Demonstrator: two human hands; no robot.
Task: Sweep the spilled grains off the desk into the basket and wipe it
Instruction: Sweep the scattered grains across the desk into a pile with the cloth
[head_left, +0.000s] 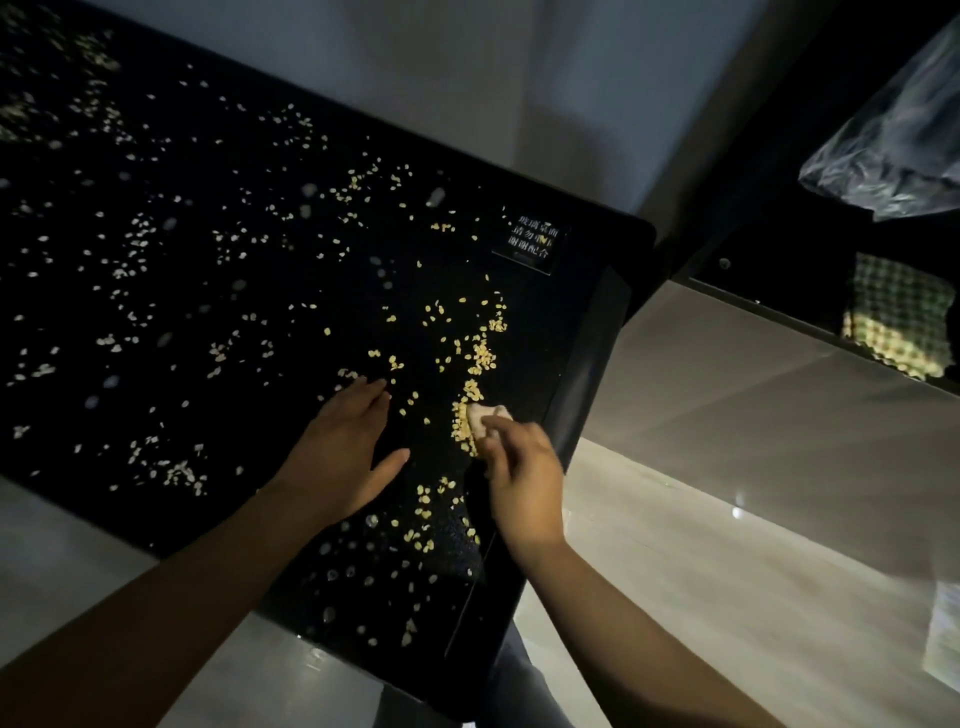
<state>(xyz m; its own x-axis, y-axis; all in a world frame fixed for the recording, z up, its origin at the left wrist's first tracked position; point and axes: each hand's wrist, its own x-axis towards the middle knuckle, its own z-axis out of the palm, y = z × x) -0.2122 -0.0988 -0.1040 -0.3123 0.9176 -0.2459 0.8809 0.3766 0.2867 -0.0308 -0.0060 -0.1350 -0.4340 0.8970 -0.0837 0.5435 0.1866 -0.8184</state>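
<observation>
Observed: grains (480, 358) are scattered over most of the black desk (587, 332), thickest in a band beside its right edge. The two hands are apart. The left hand (345, 441) lies flat with straight fingers, palm down on the top. The right hand (524, 467) pinches a small pale cloth wad (485, 413) that touches a heap of grains.

A clear plastic bag (893, 130) lies beyond the desk's right edge; whether it lines the basket cannot be told.

Recommendation: keep the wad pressed flat and gather with short strokes toward one edge. Cup the left hand as a barrier so that the grains do not skid across the glossy surface. Collect the far-left scatter before wiping.
</observation>
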